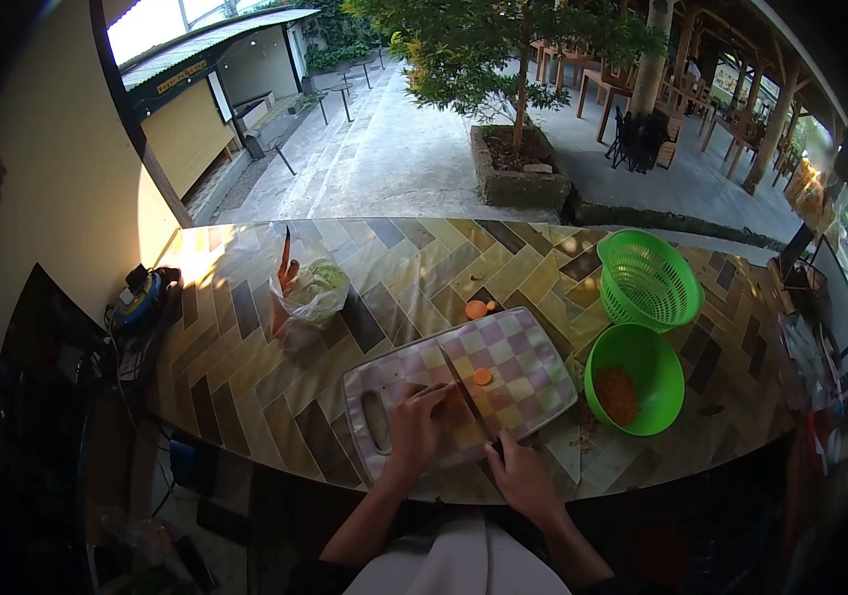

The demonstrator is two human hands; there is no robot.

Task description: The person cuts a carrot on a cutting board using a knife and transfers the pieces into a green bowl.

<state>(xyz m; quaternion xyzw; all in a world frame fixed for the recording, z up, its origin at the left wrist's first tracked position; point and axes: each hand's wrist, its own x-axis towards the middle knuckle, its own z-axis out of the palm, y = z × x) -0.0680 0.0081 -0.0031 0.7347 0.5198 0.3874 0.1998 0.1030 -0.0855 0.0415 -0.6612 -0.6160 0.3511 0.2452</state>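
Note:
A checkered pink-and-white cutting board (528, 342) lies at an angle on the table in front of me. My right hand (523, 478) grips a kitchen knife (460, 382) by its handle, the blade pointing away from me across the board. Just left of the blade, my left hand (416, 421) is closed, with its fingertips down on a carrot (455, 405) that is mostly hidden. One round carrot slice (484, 377) rests on the board right of the blade. More carrot pieces (477, 309) lie beyond the board's far edge.
Right of the board stands a green bowl (657, 372) with shredded orange food inside, touching a green colander (677, 283) behind it. A plastic bag (320, 297) of vegetables sits at the back left. Cables and a blue-rimmed device (138, 300) are at the left edge.

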